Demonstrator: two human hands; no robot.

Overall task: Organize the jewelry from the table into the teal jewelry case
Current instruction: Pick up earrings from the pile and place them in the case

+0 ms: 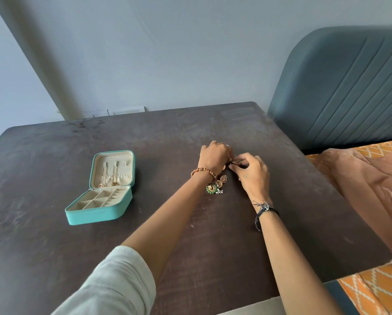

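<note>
Teal jewelry case (99, 213) — lies toward the left edge of the table (54, 258), lid (113, 169) thrown back and propped upright. The cream lid lining carries hooks and a gathered pocket, with a few gold pieces already hanging at its foot. The divided tray below looks mostly unfilled; a small item may sit in one compartment, too small to tell. Standing open with the tray toward the person, it is ready to receive pieces without further handling.

Loose jewelry pile (216, 186) — right of the table's middle, well apart from the case. A green fan-shaped earring with pale beads and a gold filigree drop are distinguishable, lying touching one another just beneath the left wrist. These await sorting.

Left hand (213, 156) — beaded bracelet at the wrist, reaching across to meet the right hand just beyond the pile. Fingers curled down at the meeting point; from behind the knuckles it cannot be told whether they hold anything.

Gold earring (236, 161) — small, with a wire hook, held at the point where the two hands meet, barely above the table.

Right hand (254, 176) — dark thread band at the wrist; fingertips pinch the earring. Probably both hands are here to free or pair it before carrying it left to the case.

Bed with orange patterned cover (372, 292) — beyond the table's right edge.
</note>
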